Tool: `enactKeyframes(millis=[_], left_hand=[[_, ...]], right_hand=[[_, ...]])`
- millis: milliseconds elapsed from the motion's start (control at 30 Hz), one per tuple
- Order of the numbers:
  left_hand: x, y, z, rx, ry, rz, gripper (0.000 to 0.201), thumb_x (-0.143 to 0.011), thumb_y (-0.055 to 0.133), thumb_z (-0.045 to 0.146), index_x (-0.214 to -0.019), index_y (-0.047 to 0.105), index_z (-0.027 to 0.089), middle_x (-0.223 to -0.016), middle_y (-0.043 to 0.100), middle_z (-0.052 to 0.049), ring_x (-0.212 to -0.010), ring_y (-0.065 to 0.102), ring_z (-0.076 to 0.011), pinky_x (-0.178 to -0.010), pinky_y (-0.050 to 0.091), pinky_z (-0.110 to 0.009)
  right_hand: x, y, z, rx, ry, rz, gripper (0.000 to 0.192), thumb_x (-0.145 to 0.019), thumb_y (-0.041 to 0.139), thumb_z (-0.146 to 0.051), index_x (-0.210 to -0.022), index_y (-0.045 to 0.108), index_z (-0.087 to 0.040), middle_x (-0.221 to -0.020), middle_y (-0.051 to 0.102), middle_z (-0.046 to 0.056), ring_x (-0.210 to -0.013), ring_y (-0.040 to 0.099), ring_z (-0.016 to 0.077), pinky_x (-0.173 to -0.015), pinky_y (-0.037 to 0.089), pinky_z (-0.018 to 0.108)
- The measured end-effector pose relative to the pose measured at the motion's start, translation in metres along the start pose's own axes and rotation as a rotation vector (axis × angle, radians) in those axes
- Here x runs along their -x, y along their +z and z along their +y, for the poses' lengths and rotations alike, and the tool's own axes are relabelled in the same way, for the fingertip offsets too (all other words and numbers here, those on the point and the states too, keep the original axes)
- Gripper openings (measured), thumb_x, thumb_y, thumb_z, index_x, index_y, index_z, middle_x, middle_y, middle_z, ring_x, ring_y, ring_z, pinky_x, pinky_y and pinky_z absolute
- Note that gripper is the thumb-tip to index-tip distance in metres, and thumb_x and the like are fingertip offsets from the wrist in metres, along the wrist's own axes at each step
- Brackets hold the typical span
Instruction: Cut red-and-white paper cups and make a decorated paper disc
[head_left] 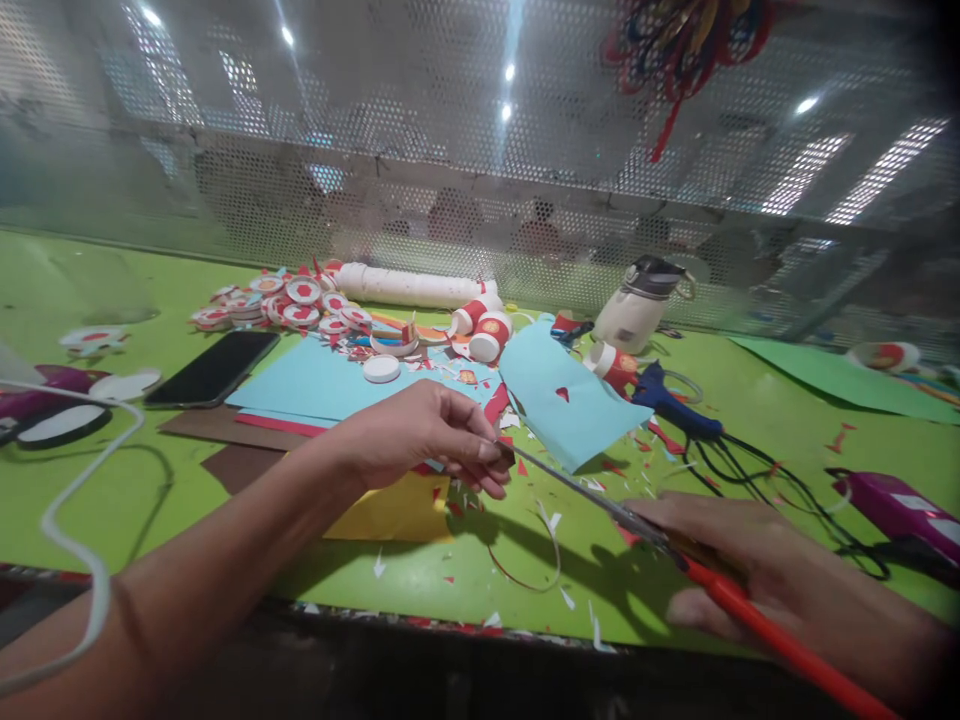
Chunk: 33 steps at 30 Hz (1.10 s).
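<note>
My left hand (424,432) reaches across the green table (90,500), its fingertips pinched on a small dark scrap of paper (504,452) at the tip of the scissor blades. My right hand (780,585) grips red-handled scissors (600,500) low at the right, the blades pointing up-left toward the left fingers. A light blue paper piece (562,400) with a small red mark lies just behind the blade tip. A yellow sheet (397,510) lies under my left hand.
Light blue, red and brown sheets (315,385), a black phone (214,367), red-and-white round discs (300,300), a white tube (412,287), a white bottle (637,305), a blue glue gun (675,405) with black cord, a purple tool (896,505) and a white cable (75,540) lie about. A perforated metal wall stands behind.
</note>
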<state>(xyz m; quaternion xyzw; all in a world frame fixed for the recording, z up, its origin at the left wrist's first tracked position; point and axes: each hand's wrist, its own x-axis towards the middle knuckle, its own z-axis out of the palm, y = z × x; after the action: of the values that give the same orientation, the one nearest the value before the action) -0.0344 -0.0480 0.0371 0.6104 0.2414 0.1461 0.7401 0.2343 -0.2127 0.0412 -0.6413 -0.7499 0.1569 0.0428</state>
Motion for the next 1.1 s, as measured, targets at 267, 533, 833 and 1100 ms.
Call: enactKeyframes(millis=[267,533,833,1100], left_hand=[[0.000,0.000,-0.002,-0.003,-0.031,-0.039,0.007,-0.070,0.071,0.014,-0.072,0.066,0.010,-0.075,0.073,-0.010,-0.069,0.071,-0.0200,-0.065,0.055,-0.028],[-0.002,0.004,-0.001,-0.010,-0.056,-0.053,0.011,-0.069,0.073,0.017,-0.071,0.065,0.010,-0.072,0.073,-0.009,-0.070,0.070,-0.0201,-0.067,0.055,-0.030],[-0.001,0.002,-0.003,-0.024,-0.072,-0.068,0.013,-0.068,0.073,0.019,-0.069,0.064,0.010,-0.073,0.071,-0.007,-0.069,0.070,-0.0183,-0.060,0.051,-0.024],[-0.003,0.005,-0.004,-0.011,-0.104,-0.066,0.015,-0.065,0.075,0.020,-0.068,0.064,0.010,-0.068,0.070,-0.006,-0.067,0.069,-0.0171,-0.058,0.050,-0.022]], right_hand=[[0.006,0.004,0.014,0.028,-0.021,0.010,0.055,-0.076,0.059,-0.053,-0.128,0.053,-0.039,-0.128,0.059,0.003,-0.113,0.055,0.0314,-0.091,0.048,0.046],[0.009,-0.003,0.011,0.067,-0.024,0.021,0.054,-0.072,0.061,-0.054,-0.125,0.056,-0.041,-0.117,0.066,0.002,-0.105,0.062,0.0311,-0.084,0.055,0.042],[0.012,0.000,0.029,-0.112,-0.040,0.007,0.050,-0.076,0.057,-0.051,-0.126,0.055,-0.042,-0.123,0.063,0.001,-0.108,0.061,0.0274,-0.087,0.053,0.039],[0.013,-0.002,0.029,-0.096,-0.031,0.019,0.049,-0.077,0.058,-0.051,-0.122,0.061,-0.033,-0.120,0.064,0.007,-0.108,0.061,0.0294,-0.089,0.051,0.040]])
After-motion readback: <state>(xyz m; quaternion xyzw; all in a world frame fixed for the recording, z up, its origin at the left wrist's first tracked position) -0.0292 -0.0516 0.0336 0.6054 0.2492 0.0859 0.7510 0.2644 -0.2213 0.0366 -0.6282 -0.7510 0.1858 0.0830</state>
